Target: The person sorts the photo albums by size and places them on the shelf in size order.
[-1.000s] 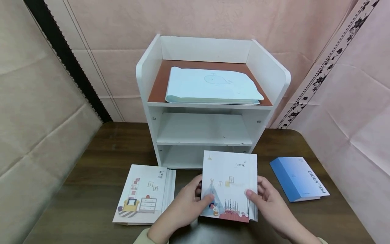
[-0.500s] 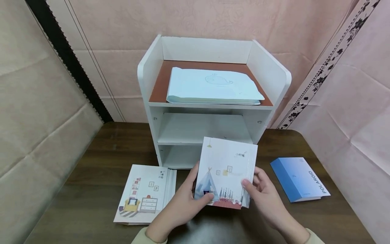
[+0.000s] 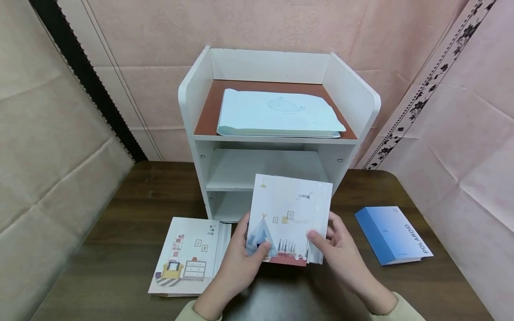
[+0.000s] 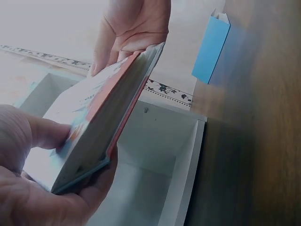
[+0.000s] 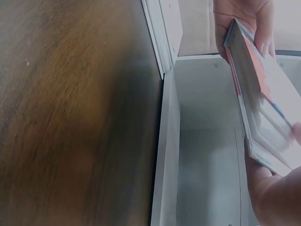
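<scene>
Pink and cream cloth (image 3: pixel 281 26) walls the back and sides; brown wood worktop (image 3: pixel 116 249) below, white shelf unit (image 3: pixel 349 98) at its rear.

Tent book (image 3: pixel 289 209) is up off the worktop, tilted, in front of the shelf unit, hiding part of the lower shelves in the head view. Both hands on it. Left hand (image 3: pixel 237 267): thumb on the cover, low at its left side, fingers behind. Right hand (image 3: pixel 339 252): thumb near the right edge, fingers behind. Neither grip is wide, just the book's thickness.

Risks, my read:
- Front cover looks a bit off the pages in the right wrist view. If the right thumb eases, it could swing open.
- Grip sits low, so the top edge could tip back if the fingers behind let go.
- Shelf unit is close; a forward nudge without watching height could knock a corner on a shelf edge.

Count: 2 hands, 1 tent book held, 1 dresser book (image 3: pixel 184 256) on the worktop to the left, 1 blue book (image 3: pixel 397 234) to the right, 1 whale pad (image 3: pixel 277 113) on the top level, 1 shelf unit.
</scene>
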A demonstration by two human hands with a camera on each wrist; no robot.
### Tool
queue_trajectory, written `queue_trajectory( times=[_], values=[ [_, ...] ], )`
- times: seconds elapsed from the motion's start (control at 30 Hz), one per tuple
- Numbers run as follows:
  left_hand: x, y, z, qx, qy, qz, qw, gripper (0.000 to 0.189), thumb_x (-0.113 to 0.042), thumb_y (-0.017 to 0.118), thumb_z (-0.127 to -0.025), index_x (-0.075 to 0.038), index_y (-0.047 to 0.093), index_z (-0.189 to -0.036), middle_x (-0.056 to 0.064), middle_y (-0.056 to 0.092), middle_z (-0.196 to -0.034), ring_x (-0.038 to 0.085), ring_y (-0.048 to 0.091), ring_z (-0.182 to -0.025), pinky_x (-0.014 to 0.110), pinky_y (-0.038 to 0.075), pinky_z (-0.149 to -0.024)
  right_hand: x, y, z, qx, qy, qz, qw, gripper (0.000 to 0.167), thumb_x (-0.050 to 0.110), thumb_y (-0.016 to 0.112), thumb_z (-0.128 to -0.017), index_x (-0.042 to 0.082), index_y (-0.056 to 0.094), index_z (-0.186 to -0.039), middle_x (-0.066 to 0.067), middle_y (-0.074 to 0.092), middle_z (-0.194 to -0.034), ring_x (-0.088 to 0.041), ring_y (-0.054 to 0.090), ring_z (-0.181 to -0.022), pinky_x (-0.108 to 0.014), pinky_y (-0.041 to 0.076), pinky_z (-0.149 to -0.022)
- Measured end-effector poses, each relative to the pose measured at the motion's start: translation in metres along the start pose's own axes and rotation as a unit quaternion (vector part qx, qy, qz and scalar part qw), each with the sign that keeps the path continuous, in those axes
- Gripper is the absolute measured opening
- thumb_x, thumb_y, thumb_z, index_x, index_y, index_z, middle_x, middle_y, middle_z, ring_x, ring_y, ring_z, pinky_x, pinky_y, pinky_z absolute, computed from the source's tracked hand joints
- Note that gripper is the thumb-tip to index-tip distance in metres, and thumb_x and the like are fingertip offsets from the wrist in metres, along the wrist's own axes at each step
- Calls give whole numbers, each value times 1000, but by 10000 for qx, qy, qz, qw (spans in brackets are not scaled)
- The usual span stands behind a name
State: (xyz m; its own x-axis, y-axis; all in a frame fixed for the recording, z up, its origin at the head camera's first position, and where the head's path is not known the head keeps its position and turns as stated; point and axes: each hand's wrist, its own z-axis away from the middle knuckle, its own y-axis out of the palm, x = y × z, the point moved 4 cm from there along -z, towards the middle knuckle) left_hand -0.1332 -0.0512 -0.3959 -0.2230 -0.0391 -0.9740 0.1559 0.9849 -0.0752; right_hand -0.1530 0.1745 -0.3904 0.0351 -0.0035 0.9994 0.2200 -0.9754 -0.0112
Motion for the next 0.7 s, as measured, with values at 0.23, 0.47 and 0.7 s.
queue_trajectory(
  times=[0.23,0.47,0.7],
  values=[
    [1,-3,-1,-347,-34,175,9992,69,-4,65,-92,-29,31,-146,3,57,-125,19,59,-103,32,52,-85,-6,7,1,59,99,-87,9999,62,12,67,-92,15,31,-142,-20,58,-127,-31,65,-104,-43,55,-78],
    [-1,-9,-4,-856,-122,870,9924,66,1,63,-92,-26,34,-144,7,58,-128,20,59,-111,33,52,-87,-8,17,0,150,281,24,9995,70,10,75,-86,13,31,-140,-21,58,-122,-32,65,-94,-42,56,-77],
    [-2,-13,-5,-962,-264,874,9912,64,-7,63,-94,-27,33,-147,5,58,-129,20,59,-112,30,51,-89,-8,22,0,289,261,157,9991,87,9,80,-80,19,24,-145,-14,57,-129,-27,62,-107,-35,54,-83]
  ],
)
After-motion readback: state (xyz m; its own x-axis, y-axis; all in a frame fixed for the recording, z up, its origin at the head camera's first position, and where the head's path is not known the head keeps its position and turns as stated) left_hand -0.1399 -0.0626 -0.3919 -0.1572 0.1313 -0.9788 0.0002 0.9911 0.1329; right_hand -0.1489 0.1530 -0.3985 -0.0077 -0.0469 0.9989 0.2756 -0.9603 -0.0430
